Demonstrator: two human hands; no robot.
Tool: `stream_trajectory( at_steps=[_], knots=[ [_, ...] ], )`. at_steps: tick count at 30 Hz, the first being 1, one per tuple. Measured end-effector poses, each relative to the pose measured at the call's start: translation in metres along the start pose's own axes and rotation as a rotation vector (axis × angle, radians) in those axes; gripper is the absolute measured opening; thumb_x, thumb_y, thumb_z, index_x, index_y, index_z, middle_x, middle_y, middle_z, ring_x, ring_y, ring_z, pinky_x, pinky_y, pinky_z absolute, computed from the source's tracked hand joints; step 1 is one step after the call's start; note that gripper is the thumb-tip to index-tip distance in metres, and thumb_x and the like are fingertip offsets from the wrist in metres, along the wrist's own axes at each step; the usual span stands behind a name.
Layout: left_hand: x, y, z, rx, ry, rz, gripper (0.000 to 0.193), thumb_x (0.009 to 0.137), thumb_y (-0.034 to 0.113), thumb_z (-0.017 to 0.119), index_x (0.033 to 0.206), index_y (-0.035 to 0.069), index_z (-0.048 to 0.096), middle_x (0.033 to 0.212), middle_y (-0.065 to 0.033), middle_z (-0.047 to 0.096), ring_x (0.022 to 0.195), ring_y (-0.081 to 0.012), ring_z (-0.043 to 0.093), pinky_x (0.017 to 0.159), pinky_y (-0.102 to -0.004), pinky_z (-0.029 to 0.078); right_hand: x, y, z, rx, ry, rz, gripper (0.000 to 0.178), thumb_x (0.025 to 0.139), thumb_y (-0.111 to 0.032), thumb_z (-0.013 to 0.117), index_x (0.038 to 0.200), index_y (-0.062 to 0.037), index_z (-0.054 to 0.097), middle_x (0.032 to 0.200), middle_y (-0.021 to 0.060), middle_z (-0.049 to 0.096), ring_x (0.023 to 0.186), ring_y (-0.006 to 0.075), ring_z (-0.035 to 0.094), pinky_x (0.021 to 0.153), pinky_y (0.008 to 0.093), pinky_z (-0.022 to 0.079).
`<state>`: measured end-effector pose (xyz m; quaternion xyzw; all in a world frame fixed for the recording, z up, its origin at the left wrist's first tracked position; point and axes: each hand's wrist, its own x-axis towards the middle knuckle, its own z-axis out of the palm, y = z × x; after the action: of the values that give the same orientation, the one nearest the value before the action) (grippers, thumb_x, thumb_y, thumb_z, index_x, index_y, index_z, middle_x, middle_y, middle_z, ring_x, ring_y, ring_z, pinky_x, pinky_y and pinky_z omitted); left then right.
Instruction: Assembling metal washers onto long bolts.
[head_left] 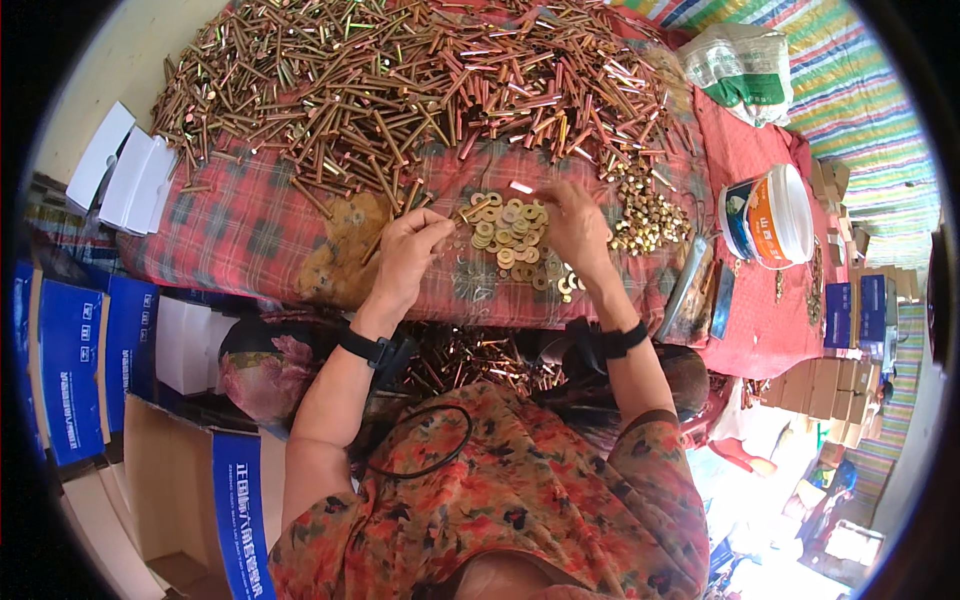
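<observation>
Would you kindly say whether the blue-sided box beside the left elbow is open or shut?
Open: the brown inside of the box shows.

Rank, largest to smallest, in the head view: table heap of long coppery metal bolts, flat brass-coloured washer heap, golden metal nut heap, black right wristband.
1. Bolt heap
2. Washer heap and nut heap: too alike to rank
3. Wristband

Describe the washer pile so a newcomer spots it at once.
Find the large red plaid cloth. Toward its near edge, between the left hand and the right hand, is the washer pile. Its flat, pale-gold rings with holes differ from the chunky nuts to the right and long bolts beyond.
</observation>
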<state>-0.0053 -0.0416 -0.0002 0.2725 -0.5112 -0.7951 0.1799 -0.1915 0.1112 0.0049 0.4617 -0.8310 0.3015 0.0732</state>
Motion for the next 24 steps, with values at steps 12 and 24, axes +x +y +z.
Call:
stream_trajectory(
  at_steps=[12, 24],
  knots=[
    [-0.001, 0.002, -0.011, 0.298, -0.081, 0.179, 0.014, 0.078, 0.013, 0.062, 0.072, 0.0, 0.061, 0.062, 0.0038, 0.052, 0.059, -0.0035, 0.042, 0.052, -0.0217, 0.031, -0.016, -0.038, -0.023, 0.188, -0.141, -0.092, 0.021, 0.076, 0.004, 0.056, 0.094, -0.0067, 0.058, 0.09, 0.0124, 0.055, 0.078, 0.0337, 0.057, 0.066, 0.0406, 0.046],
    [-0.012, -0.022, 0.018, 0.138, -0.227, -0.143, 0.027, 0.088, 0.025, 0.059, 0.096, 0.0, 0.062, 0.074, -0.0001, 0.057, 0.062, -0.0062, 0.05, 0.053, -0.0197, 0.039, -0.039, -0.047, -0.009, 0.546, -0.343, -0.057, 0.015, 0.078, -0.003, 0.06, 0.092, -0.0053, 0.064, 0.082, 0.0146, 0.062, 0.079, 0.0318, 0.06, 0.066, 0.0381, 0.047]
  ],
)
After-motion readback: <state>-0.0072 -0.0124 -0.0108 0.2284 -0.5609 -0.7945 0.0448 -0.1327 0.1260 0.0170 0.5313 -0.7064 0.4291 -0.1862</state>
